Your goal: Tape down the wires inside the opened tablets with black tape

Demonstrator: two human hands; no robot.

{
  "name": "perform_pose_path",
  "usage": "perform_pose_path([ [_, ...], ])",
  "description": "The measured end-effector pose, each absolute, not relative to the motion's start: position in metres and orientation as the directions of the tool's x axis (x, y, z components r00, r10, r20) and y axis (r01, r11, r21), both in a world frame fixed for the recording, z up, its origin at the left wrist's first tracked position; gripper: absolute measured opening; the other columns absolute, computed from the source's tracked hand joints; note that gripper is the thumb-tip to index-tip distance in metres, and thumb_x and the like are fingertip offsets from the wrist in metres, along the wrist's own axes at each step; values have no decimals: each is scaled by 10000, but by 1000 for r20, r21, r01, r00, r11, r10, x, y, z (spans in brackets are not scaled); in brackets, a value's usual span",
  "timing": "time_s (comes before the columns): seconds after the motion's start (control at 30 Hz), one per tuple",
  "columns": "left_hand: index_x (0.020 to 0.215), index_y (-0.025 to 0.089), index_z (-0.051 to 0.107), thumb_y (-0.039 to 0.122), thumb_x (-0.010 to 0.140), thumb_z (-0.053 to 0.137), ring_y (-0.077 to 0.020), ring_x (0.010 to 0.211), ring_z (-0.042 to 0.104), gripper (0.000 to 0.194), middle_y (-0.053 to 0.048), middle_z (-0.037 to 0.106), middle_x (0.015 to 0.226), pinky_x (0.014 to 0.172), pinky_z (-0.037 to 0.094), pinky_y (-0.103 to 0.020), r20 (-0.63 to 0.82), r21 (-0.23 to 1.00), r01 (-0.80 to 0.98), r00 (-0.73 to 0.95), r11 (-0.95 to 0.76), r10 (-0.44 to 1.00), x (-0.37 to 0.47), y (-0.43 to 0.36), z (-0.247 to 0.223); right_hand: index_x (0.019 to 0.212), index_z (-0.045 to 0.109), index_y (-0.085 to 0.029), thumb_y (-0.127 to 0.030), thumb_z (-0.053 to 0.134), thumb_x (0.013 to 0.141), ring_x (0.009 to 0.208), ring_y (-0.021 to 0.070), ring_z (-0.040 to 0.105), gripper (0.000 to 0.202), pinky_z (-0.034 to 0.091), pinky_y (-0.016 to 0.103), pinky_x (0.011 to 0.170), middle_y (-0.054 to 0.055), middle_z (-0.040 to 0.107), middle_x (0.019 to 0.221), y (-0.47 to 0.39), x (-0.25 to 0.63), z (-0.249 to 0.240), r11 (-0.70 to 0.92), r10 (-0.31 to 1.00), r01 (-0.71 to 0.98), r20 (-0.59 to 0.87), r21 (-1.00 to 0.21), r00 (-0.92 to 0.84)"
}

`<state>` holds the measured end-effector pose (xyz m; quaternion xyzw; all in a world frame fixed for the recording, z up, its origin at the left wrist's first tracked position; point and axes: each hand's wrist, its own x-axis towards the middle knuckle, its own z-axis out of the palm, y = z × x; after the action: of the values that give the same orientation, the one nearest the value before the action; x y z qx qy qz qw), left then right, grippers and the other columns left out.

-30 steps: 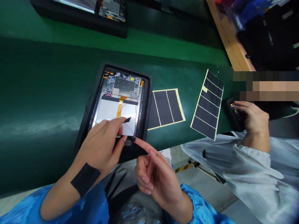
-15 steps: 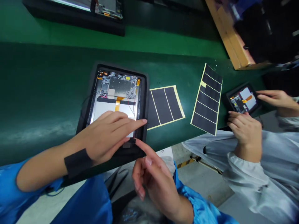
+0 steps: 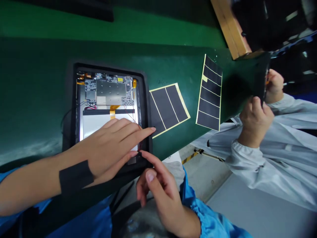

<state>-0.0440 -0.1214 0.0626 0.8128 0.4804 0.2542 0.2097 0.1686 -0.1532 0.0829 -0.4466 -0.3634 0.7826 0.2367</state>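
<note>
An opened tablet (image 3: 111, 91) lies in a black foam frame (image 3: 146, 109), its circuit board (image 3: 106, 88) and orange flex cable (image 3: 113, 111) exposed. My left hand (image 3: 114, 140) is laid flat across the tablet's lower part, fingers stretched out and holding nothing; it hides much of that part. A black adhesive patch (image 3: 76, 177) sticks to my left wrist. My right hand (image 3: 160, 191) has its index finger extended to a small black piece at the tablet's lower edge. My left thumb tip is close to the same spot. The other right fingers are loosely curled.
Two sheets of black adhesive pieces, a near sheet (image 3: 170, 107) and a far sheet (image 3: 210, 96), lie right of the tablet. A co-worker's hands (image 3: 257, 120) hold a dark device (image 3: 262, 77) at the right. A wooden-edged box (image 3: 231, 33) stands behind.
The view has shifted, so the tablet sits further left. My hands keep much the same pose on it. The co-worker has lifted and tilted the other device upright.
</note>
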Motion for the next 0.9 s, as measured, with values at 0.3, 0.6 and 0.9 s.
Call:
perform_pose_path([
  [0.3,1495,205,410,124,952,389,-285,1050,587,549,-95,647,1173,872,431,-437,199,510,718,437,-474,877,-38,-120,64,1406,552,-235,-469,543,1052,507,74,535,425,461,185,511,-19,644,695,-164,161,79,-561,766,-63,-489,-826,-417],
  [0.6,1475,167,412,156,932,438,-305,1097,550,544,-109,614,1262,909,405,-440,186,572,710,376,-411,908,-35,-118,63,1646,237,-227,-280,487,1062,526,137,578,638,467,251,512,-24,628,679,-160,180,82,115,754,394,-178,-912,-633],
  [0.9,1478,212,394,187,956,450,-267,1030,545,526,-77,600,1158,899,427,-396,210,650,656,329,-382,921,-44,-127,63,1600,251,-51,-325,411,1091,500,158,617,600,417,289,483,10,691,663,-140,185,106,464,695,554,-104,-691,-711],
])
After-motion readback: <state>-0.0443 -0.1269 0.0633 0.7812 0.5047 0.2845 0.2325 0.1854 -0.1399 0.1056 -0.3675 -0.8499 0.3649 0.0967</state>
